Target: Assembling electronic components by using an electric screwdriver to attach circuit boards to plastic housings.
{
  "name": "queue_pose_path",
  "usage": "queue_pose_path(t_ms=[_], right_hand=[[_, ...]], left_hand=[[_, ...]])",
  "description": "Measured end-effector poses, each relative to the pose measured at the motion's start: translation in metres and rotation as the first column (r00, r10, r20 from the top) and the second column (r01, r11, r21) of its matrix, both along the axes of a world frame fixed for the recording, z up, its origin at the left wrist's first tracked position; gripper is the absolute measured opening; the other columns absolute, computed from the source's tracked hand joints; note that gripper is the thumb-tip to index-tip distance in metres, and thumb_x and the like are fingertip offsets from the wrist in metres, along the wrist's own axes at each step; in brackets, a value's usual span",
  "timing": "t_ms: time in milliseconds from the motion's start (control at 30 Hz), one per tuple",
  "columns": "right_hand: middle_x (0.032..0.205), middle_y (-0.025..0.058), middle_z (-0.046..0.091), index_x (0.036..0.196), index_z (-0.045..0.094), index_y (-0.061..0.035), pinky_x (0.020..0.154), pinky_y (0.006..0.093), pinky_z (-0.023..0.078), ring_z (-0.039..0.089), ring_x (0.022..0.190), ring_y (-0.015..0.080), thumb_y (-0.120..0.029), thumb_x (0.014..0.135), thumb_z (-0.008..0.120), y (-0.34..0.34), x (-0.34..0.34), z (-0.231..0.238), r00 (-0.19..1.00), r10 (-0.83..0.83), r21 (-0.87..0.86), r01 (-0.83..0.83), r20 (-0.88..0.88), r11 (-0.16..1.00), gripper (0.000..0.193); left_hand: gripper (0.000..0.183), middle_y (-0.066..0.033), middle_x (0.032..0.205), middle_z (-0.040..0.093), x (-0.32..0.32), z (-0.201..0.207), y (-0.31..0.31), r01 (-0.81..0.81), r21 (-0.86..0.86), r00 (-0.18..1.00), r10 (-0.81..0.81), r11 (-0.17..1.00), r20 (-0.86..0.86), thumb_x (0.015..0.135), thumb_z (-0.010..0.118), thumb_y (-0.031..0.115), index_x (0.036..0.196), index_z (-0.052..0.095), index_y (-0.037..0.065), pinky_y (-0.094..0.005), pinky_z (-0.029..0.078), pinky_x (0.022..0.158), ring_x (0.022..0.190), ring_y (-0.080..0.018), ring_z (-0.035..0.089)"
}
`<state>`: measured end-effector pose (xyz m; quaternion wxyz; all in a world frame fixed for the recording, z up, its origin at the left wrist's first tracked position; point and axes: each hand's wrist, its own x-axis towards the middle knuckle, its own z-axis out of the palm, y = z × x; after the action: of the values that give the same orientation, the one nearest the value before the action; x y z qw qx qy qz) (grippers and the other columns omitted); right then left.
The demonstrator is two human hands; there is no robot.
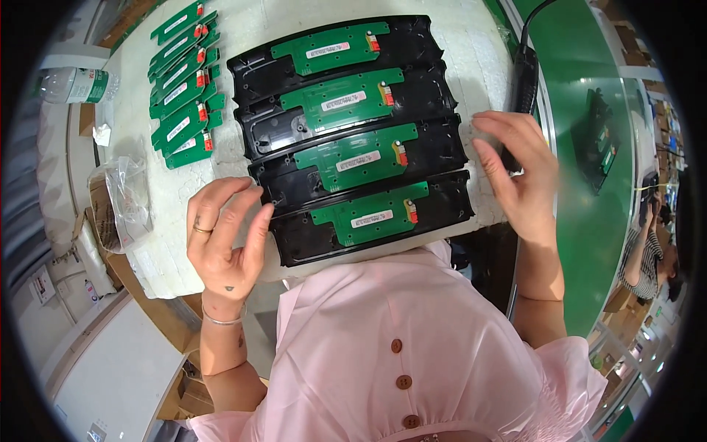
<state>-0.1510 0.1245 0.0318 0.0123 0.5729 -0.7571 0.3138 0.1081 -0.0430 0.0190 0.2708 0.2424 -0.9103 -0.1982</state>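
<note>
Several long black plastic housings (434,151) lie in a row from far to near on a white foam surface. Each carries a green circuit board (379,225) with a white label and a small red-and-yellow part at its right end. My left hand (228,239) is at the left ends of the nearer housings, its thumb and fingers apart; whether the fingertips touch the plastic is hard to tell. Off the right ends, my right hand (524,173) hovers with thumb and fingers spread, apart from the housings and holding nothing.
More green circuit boards (177,88) lie overlapped at the far left. A black corded tool (525,81) rests by the right edge of the foam (486,44). Beyond lies a green surface (571,55) with a dark housing on it. A plastic bottle (79,85) is at the left.
</note>
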Motion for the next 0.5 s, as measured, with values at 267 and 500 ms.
queue_pose_path(t_ms=[267,500], right_hand=[[0.098,0.0053,0.059,0.092,0.061,-0.0035,0.080,0.0351,0.043,0.052,0.092,0.0249,-0.009,0.062,0.068,-0.033,0.026,-0.015,0.938,0.340,0.181,-0.346,0.065,0.921,0.032],[0.097,0.0009,0.060,0.090,0.062,-0.0059,0.082,0.0328,0.040,0.051,0.092,0.0202,-0.008,0.061,0.067,-0.032,0.019,-0.026,0.946,0.321,0.163,-0.322,0.034,0.932,0.029]], left_hand=[[0.040,-0.0073,0.099,0.055,-0.046,-0.015,-0.006,0.180,0.121,0.975,-0.194,0.976,0.109,0.056,0.075,0.015,0.090,0.060,0.004,-0.0367,0.041,0.079,0.093,-0.0273,0.051],[0.039,-0.0075,0.101,0.054,-0.051,-0.021,-0.004,0.174,0.218,0.964,-0.211,0.960,0.160,0.056,0.076,0.017,0.090,0.059,0.004,-0.0360,0.042,0.078,0.091,-0.0263,0.050]])
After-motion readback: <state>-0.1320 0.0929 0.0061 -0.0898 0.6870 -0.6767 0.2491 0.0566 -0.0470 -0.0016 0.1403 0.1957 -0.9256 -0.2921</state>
